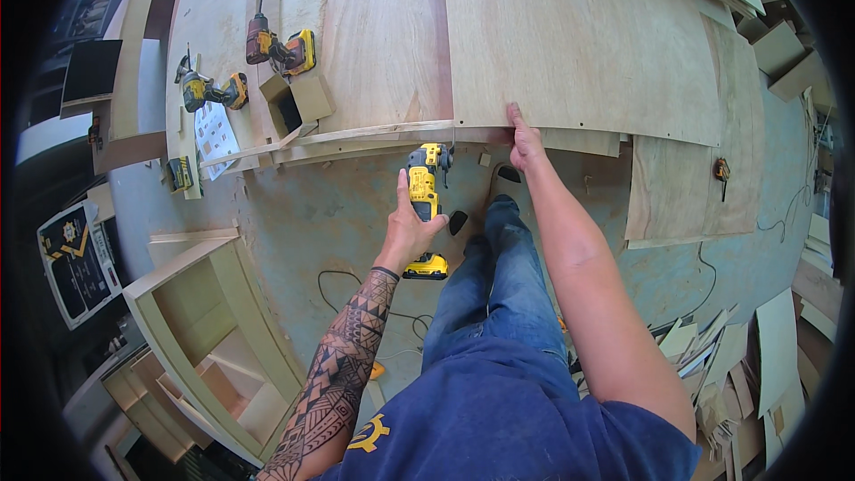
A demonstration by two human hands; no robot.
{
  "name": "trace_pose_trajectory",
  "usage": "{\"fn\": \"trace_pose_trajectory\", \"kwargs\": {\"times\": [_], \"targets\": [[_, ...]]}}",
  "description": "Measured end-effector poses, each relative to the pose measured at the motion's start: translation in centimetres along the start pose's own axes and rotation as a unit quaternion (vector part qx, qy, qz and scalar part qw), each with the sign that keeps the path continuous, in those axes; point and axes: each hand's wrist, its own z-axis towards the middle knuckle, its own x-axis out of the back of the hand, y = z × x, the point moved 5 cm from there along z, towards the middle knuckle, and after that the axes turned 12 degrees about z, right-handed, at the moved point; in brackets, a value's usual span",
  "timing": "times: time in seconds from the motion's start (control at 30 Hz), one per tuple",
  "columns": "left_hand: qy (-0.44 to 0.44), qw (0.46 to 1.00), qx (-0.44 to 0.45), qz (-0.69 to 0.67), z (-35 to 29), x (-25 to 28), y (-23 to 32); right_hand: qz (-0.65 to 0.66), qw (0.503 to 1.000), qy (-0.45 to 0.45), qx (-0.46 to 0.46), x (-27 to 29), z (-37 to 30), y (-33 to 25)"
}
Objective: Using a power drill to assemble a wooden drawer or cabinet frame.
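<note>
Left hand [405, 230] grips yellow drill [424, 189]; right hand [524, 144] presses plywood sheet [579, 36].

a navy blue short-sleeved shirt with a yellow gear emblem, blue jeans, dark shoes. the left forearm [343, 365] bears black geometric tattoos and a thin dark wristband [386, 273].

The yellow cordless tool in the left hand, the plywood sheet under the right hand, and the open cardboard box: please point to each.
yellow cordless tool [424, 185], head view, on its body.
plywood sheet [579, 36], head view, on its bare face.
open cardboard box [312, 98], head view, on its flap.
</note>
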Motion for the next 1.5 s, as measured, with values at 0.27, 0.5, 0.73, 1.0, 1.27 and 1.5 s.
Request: {"fn": "trace_pose_trajectory", "kwargs": {"times": [0.27, 0.5, 0.73, 1.0, 1.27, 1.5], "targets": [[0.015, 1.000, -0.004, 0.010, 0.6, -0.6, -0.9, -0.011, 1.000, 0.004, -0.001, -0.6, -0.9, -0.1], [-0.014, 1.000, 0.013, -0.006, 0.9, -0.5, -0.5, 0.007, 0.999, -0.033, -0.008, -0.4, -0.1, 0.1], [-0.011, 1.000, 0.004, -0.005, 1.5, -0.9, -0.7, 0.020, 1.000, 0.004, -0.010, 0.0, 0.2, -0.1], [0.007, 1.000, 0.009, 0.013, 2.0, -1.6, -2.3, 0.003, 0.999, -0.031, -0.010, -1.5, -1.9, -0.3], [-0.016, 1.000, 0.002, -0.009, 2.4, -1.9, -1.8, 0.022, 1.000, -0.003, -0.004, -0.4, -0.4, -0.3], [0.016, 1.000, -0.020, -0.004, 2.4, -1.9, -2.7, -0.007, 1.000, 0.027, -0.009, -0.7, -1.3, -0.4]]}}
